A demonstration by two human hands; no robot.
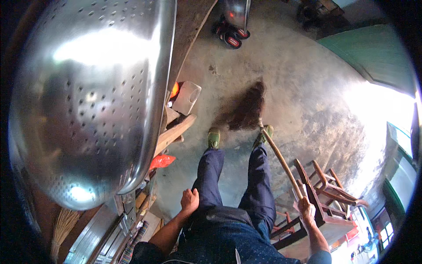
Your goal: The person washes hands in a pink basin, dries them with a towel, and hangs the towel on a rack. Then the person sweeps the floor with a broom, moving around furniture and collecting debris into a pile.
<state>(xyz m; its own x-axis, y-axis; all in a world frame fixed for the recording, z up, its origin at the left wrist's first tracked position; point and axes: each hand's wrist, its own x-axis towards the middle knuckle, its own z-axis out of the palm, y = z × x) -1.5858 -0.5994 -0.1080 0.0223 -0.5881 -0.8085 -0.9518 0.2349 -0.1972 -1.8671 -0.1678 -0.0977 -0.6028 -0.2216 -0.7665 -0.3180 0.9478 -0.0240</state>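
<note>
My right hand (306, 210), at the lower right, is closed around the upper end of a long wooden broom handle (280, 153). The handle slants up and left to a dark brown fibre broom head (249, 107), which rests on the concrete floor just beyond my green shoes (214, 138). Some light-coloured material, too unclear to name, is beside the handle at my right hand. My left hand (190, 200) hangs beside my left thigh with its fingers curled; nothing shows in it.
A large perforated metal colander (99, 99) looms at the upper left. Below it are firewood (174, 133) and a red plastic bag (162, 161). Dark slippers (233, 41) lie on the floor ahead. Wooden stools (329, 184) stand at right, near a green door panel (372, 52).
</note>
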